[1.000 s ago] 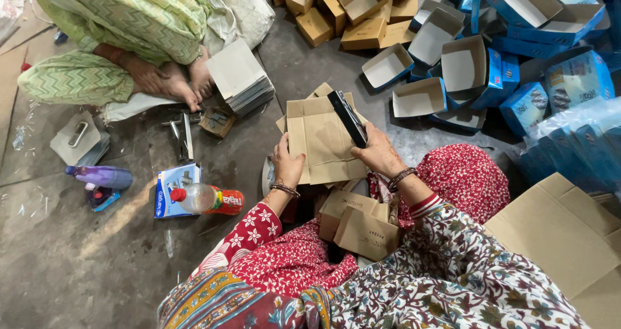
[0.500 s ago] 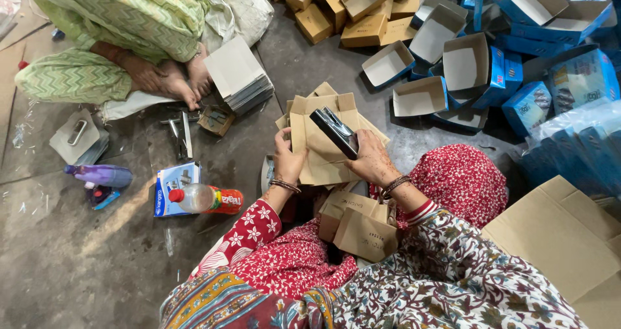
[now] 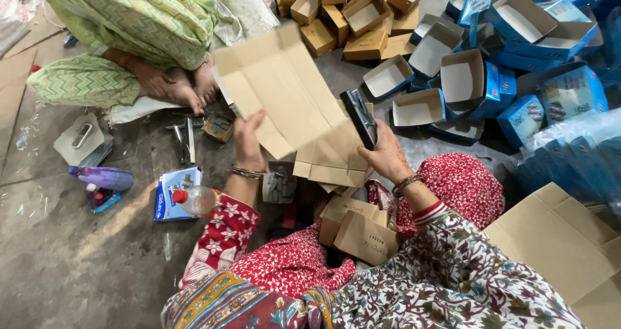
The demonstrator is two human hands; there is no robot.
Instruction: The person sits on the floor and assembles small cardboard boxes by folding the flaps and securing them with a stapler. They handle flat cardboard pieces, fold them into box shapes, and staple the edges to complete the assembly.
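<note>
**Card flat held up between both hands**

The left hand (image 3: 248, 137) pinches the near-left edge of the unfolded card (image 3: 291, 102), whose long axis runs up-left, away from the body. The right hand (image 3: 386, 155) grips its right edge, fingers closed around a dark tool (image 3: 361, 117). Both hands are level, above the floor (image 3: 77, 264).

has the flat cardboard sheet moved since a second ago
Yes. The cardboard sheet has swung up and left, toward the seated person's feet; the left hand holds its edge.
</note>
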